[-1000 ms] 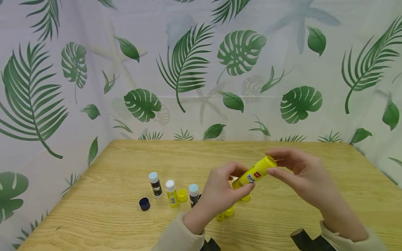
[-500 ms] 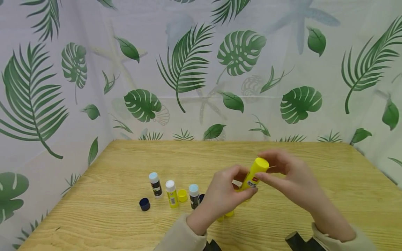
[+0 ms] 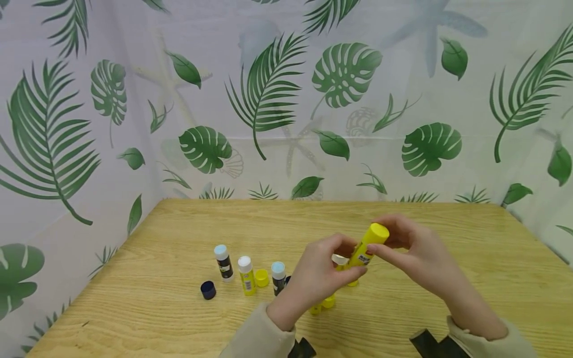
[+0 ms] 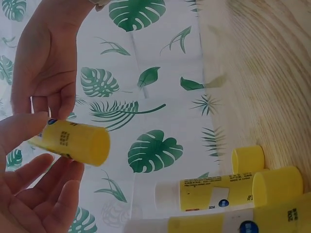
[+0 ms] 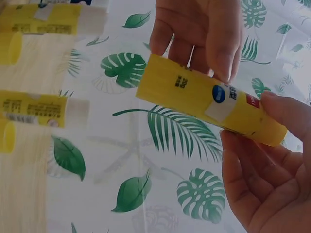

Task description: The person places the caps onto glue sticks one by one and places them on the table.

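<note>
A yellow glue stick (image 3: 369,243) is held tilted above the table between the two hands; no white end shows on it. My left hand (image 3: 320,273) pinches its lower body between thumb and fingers. My right hand (image 3: 418,256) grips its upper end, thumb in front and fingers behind. In the right wrist view the label of the glue stick (image 5: 194,94) shows, with the left hand (image 5: 199,29) at its far side. Behind the left hand stand more yellow glue sticks, partly hidden; the left wrist view shows one white-topped glue stick (image 4: 214,191) there.
Left on the wooden table (image 3: 147,313) stand a black-labelled glue stick (image 3: 225,266), a yellow one (image 3: 247,278) and another black-labelled one (image 3: 278,278). A dark cap (image 3: 208,290) and yellow caps (image 3: 261,278) lie about. A leaf-patterned cloth (image 3: 268,99) hangs behind.
The glue stick has swung to a steeper tilt. My right hand has shifted left with its upper end, and the left hand has moved slightly right.
</note>
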The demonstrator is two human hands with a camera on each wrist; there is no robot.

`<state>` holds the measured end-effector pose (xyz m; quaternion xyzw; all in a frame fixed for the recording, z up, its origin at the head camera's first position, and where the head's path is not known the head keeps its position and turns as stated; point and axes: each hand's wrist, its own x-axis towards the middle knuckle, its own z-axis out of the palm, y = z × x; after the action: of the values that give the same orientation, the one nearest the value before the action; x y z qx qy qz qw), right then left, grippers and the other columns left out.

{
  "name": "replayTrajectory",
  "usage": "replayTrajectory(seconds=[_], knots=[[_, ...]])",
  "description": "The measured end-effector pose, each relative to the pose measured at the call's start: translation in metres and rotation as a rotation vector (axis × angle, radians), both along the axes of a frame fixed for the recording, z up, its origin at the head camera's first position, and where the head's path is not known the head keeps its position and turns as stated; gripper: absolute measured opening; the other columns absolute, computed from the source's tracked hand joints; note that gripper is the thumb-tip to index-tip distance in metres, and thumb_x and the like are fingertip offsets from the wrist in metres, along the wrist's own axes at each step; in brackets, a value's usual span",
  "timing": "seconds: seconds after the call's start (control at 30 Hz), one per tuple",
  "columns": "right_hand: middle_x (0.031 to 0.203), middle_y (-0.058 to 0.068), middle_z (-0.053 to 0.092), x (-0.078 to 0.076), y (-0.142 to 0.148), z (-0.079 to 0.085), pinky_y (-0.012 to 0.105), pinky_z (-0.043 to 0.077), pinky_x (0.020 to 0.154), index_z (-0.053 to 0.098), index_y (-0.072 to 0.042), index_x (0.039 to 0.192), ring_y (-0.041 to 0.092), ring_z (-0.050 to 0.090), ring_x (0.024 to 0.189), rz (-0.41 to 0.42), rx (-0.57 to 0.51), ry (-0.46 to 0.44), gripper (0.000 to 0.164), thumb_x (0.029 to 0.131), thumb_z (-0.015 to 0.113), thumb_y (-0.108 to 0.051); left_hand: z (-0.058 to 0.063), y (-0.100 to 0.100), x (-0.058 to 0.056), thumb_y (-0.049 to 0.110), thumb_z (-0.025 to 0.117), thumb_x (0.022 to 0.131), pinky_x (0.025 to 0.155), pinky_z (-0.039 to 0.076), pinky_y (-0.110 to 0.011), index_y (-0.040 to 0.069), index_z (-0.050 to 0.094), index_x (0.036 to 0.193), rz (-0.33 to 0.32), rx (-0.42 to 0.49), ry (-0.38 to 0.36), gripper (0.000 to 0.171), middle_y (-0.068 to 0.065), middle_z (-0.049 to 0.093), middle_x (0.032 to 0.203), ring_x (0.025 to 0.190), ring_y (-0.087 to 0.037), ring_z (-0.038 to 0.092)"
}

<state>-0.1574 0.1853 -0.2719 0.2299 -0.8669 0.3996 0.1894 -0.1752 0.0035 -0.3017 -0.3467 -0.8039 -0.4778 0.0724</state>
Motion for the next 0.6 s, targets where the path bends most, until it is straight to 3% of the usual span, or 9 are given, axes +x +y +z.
replayTrajectory(seconds=[0.33, 0.6], knots=[[0.089, 0.008, 0.061, -0.014, 0.033, -0.014, 0.022, 0.047, 0.057, 0.055, 0.0, 0.107, 0.007, 0.058, 0.068, -0.143, 0.098, -0.057, 0.037, 0.076, 0.07, -0.014, 0.001, -0.002, -0.002, 0.018, 0.068, 0.078, 0.064, 0.044, -0.013, 0.007, 0.061, 0.099, 0.057, -0.101, 0.001, 0.024, 0.001, 0.061, 0.095, 0.085, -0.007, 0.056], [0.094, 0.018, 0.06, -0.026, 0.058, -0.025, 0.028, 0.048, 0.058, 0.051, 0.004, 0.112, 0.026, 0.06, 0.076, -0.221, 0.16, -0.15, 0.042, 0.08, 0.066, -0.018, 0.0, -0.002, -0.002, 0.02, 0.068, 0.079, 0.066, 0.043, -0.013, 0.008, 0.062, 0.097, 0.064, -0.166, 0.035, 0.023, 0.002, 0.061, 0.094, 0.082, -0.005, 0.057]])
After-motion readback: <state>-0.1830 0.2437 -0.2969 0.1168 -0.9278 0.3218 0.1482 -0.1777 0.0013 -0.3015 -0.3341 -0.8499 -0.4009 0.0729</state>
